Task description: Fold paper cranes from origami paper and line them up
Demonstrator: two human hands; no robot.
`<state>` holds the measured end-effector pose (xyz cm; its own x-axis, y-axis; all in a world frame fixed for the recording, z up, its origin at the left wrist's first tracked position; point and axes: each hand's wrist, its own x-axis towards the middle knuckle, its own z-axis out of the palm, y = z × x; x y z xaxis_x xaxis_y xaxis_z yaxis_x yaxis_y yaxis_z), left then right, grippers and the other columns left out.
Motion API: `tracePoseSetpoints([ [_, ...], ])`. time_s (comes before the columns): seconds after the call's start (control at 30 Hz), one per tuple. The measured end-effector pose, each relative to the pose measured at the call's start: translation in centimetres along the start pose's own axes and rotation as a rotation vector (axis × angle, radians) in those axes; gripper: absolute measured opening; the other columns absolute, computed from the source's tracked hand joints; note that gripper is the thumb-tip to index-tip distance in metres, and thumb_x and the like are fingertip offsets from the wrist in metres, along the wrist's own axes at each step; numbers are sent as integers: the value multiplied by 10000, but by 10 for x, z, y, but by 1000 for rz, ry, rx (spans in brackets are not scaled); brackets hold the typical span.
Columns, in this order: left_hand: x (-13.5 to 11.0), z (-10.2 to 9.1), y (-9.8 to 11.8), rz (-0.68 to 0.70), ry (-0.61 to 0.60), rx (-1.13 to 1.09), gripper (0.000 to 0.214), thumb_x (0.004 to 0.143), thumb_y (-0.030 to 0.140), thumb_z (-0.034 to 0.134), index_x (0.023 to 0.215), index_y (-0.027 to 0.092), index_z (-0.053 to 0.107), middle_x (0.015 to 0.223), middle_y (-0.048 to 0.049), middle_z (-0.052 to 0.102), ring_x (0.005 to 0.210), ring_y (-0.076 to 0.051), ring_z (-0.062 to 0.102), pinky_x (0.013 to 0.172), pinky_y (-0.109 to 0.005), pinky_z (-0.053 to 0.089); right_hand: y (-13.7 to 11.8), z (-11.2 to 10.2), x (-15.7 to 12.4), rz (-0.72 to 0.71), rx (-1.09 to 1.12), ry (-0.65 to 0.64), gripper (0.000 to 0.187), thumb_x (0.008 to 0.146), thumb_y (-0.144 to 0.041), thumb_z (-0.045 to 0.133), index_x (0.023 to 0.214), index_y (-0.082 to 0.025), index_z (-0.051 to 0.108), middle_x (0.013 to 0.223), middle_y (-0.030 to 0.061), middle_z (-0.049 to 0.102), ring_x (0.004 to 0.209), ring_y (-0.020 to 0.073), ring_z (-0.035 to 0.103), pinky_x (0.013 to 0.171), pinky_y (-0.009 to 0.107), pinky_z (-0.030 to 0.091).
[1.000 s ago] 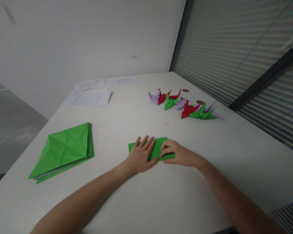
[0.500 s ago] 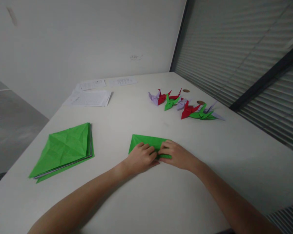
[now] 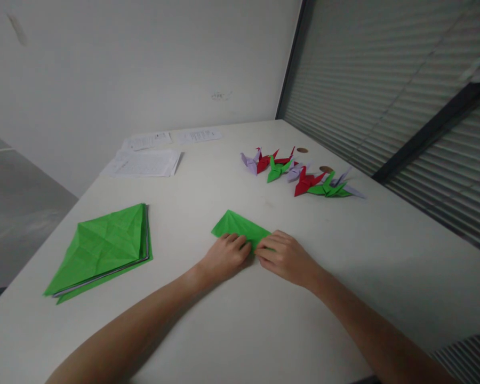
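Desk (image 3: pixel 208 186): white, set against a pale wall, window blind (image 3: pixel 344 80) along its right side. Unaltered over the last second.

Printed papers (image 3: pixel 144 162): white, overlapping, at the far left. Undisturbed.

Paper stack (image 3: pixel 102 240): green creased sheet uppermost, other layers showing at the edge; near left, well apart from the hands. Undisturbed.

Folded green sheet (image 3: pixel 242 225): on the near middle of the desk, both hands on its near edge. The chief alteration: a second ago it lay with its long side roughly crosswise; at this moment it sat turned, one corner pointing away. How many layers it had could not be told.

Left hand (image 3: pixel 227 257): formerly flat, fingers spread over the paper; now curled closed over its near edge, thumb hidden.

Right hand (image 3: pixel 282 256): beside the left, fingers and thumb pinching the sheet's near right part, as they had seemed to before. To my eye, pressing flat had given way to gripping and turning the piece, the folding still in hand.

Paper birds (image 3: pixel 306 182): red, green and lilac, bunched at the far right. Unmoved.

Brown discs (image 3: pixel 302 150): two, small, just beyond the birds.
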<state>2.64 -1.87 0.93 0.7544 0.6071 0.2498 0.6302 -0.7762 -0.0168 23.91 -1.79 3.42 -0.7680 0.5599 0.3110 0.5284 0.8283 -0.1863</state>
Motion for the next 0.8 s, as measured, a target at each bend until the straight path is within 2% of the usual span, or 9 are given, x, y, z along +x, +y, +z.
tracePoseSetpoints([
  [0.07,-2,4,-4,-25,7,-38,136,932,181,486,934,138,615,846,-78,607,775,-201,611,690,-332,520,5,-7,-2,16,114,53,157,898,-292,583,950,-219,712,874,57,713,855,195,639,821,369,457],
  [0.17,-6,9,-13,-99,85,-205,233,939,152,435,1057,140,635,936,-99,630,794,-172,639,720,-302,548,20,-18,-7,96,288,90,465,780,-395,733,1208,-239,639,1126,84,696,1084,236,606,961,413,449],
  [0.23,-7,11,-17,-125,144,-347,273,949,157,418,1104,146,642,986,-104,642,824,-159,653,747,-286,556,33,-20,-12,165,372,46,567,756,-392,754,1281,-246,597,1239,92,652,1181,245,563,1018,429,434],
  [0.37,-9,8,-19,-56,155,-526,292,971,217,419,1125,163,660,1021,-107,664,933,-171,665,828,-304,559,53,-16,-19,225,484,-134,359,854,-270,636,1212,-268,659,1211,69,679,1207,230,560,1046,441,433],
  [0.43,-8,6,-18,-9,133,-559,300,971,218,415,1137,164,659,1036,-110,670,984,-177,664,867,-315,556,57,-15,-21,227,484,-184,331,876,-199,586,1181,-289,680,1247,54,666,1263,233,515,1070,463,410],
  [0.53,-8,5,-18,37,112,-578,303,964,196,410,1131,152,658,1030,-112,679,1031,-174,658,902,-311,550,56,-15,-21,207,449,-213,373,845,-143,611,1171,-310,684,1344,39,600,1355,244,414,1096,483,379],
  [0.6,-9,7,-18,55,99,-565,304,956,190,407,1117,146,661,1032,-113,691,1068,-179,647,938,-326,539,53,-15,-21,181,440,-246,367,819,-146,648,1147,-303,698,1297,41,635,1372,251,390,1104,490,370],
  [0.7,-10,11,-19,73,81,-520,302,937,204,425,1117,132,656,1072,-120,701,1120,-198,625,1007,-370,502,52,-11,-21,212,446,-264,361,808,-145,653,1143,-269,703,1197,65,688,1360,257,408,1087,475,395],
  [0.8,-10,13,-19,78,74,-493,299,936,222,436,1121,122,650,1113,-123,695,1114,-199,627,1025,-373,488,54,-8,-22,279,463,-224,357,837,-137,592,1162,-247,692,1267,93,638,1304,242,481,1036,421,449],
])
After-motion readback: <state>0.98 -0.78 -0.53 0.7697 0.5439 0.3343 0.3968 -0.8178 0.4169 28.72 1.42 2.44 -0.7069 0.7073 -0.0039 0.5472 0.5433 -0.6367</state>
